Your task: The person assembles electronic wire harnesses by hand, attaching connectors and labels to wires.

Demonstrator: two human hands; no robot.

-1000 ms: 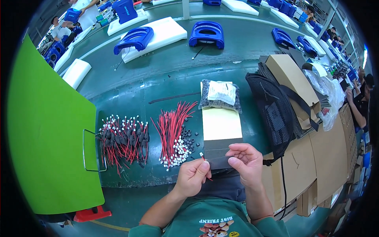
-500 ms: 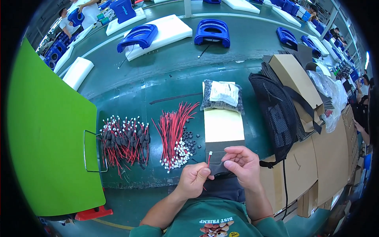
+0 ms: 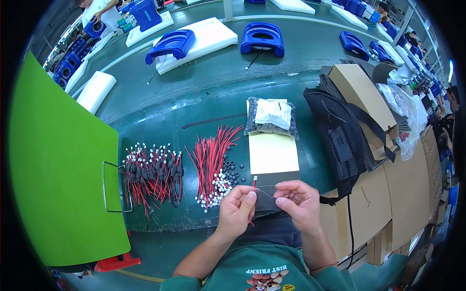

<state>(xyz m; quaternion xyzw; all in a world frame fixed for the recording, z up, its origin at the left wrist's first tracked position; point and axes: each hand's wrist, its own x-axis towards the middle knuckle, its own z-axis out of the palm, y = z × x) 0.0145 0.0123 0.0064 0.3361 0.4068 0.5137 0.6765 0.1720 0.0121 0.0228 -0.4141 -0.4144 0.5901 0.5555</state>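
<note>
My left hand [image 3: 236, 210] pinches a short red wire [image 3: 254, 188] upright, its white connector at the top. My right hand [image 3: 297, 202] is beside it, fingers curled at the edge of a dark sheet [image 3: 268, 195] that lies by the table's near edge; whether it holds something small I cannot tell. Just left of my hands lies a bundle of red wires with white connectors [image 3: 212, 162] and several small black rings [image 3: 232, 170]. Further left is a pile of wires fitted with black rings [image 3: 150, 172].
A yellow pad [image 3: 273, 153] and a bag of black parts [image 3: 272, 118] lie beyond my hands. A black mesh bag [image 3: 340, 138] and cardboard boxes [image 3: 388, 194] stand to the right, a green board [image 3: 53, 174] to the left. Blue housings on white foam [image 3: 204, 36] sit on the conveyor.
Both hands have come closer together near the dark sheet. The left hand has raised the red wire upright, with its connector on top.
</note>
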